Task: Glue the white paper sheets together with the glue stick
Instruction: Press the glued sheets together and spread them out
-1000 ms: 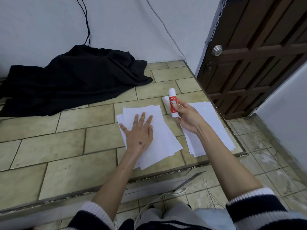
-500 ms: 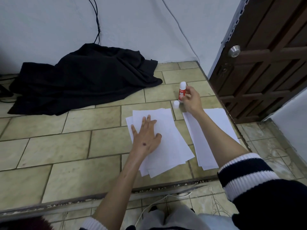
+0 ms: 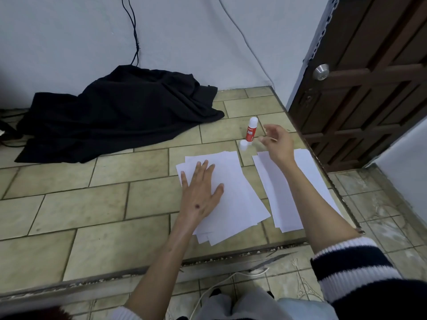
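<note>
The left hand (image 3: 200, 190) lies flat with fingers spread on the fanned left stack of white sheets (image 3: 231, 199), apparently to keep them from shifting, while a second stack (image 3: 286, 195) lies just beside it at 3 o'clock. The glue stick (image 3: 251, 129) stands upright on the tiled ledge (image 3: 92, 204) at 12 o'clock of the stacks, its cap (image 3: 243, 145) touching its base; the right hand (image 3: 277, 144) hovers just beside it at 3 o'clock, fingers loosely apart, gripping nothing
</note>
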